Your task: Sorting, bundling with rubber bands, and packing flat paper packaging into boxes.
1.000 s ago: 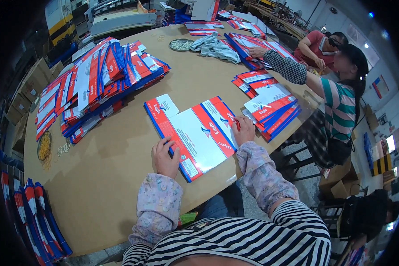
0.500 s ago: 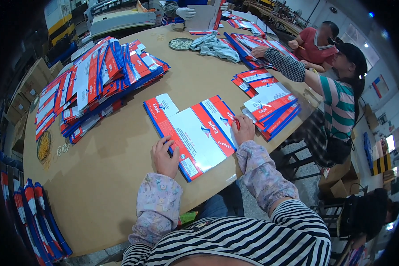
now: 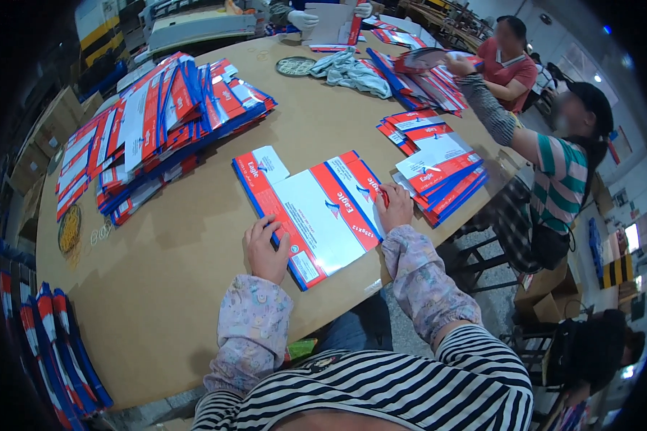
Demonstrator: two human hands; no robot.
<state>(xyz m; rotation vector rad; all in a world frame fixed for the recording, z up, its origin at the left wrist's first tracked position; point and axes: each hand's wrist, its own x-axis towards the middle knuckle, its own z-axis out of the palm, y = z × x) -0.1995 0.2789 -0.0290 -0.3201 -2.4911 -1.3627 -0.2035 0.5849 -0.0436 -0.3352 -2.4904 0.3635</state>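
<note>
In front of me on the table lies a flat, unfolded carton (image 3: 316, 205), white, red and blue, with a cut-out at its far edge. My left hand (image 3: 267, 248) rests at its near left edge, fingertips on the card and thumb apart. At the right edge, my right hand (image 3: 396, 210) has curled fingers touching the card. A small red thing shows between these fingers, too little of it to name. Just right of that hand is a small pile of similar flat cartons (image 3: 446, 176).
A tall, uneven heap of flat cartons (image 3: 158, 136) covers the far left. Rubber bands (image 3: 70, 228) lie in a dish at the left edge. Farther off are a round dish (image 3: 295, 67) and a crumpled cloth (image 3: 352, 72). Co-workers stand and sit at the far and right sides.
My hands and the carton stay nearly where they were. On the right, the co-worker in the striped shirt has raised an arm and lifted a flat carton off the far pile.
</note>
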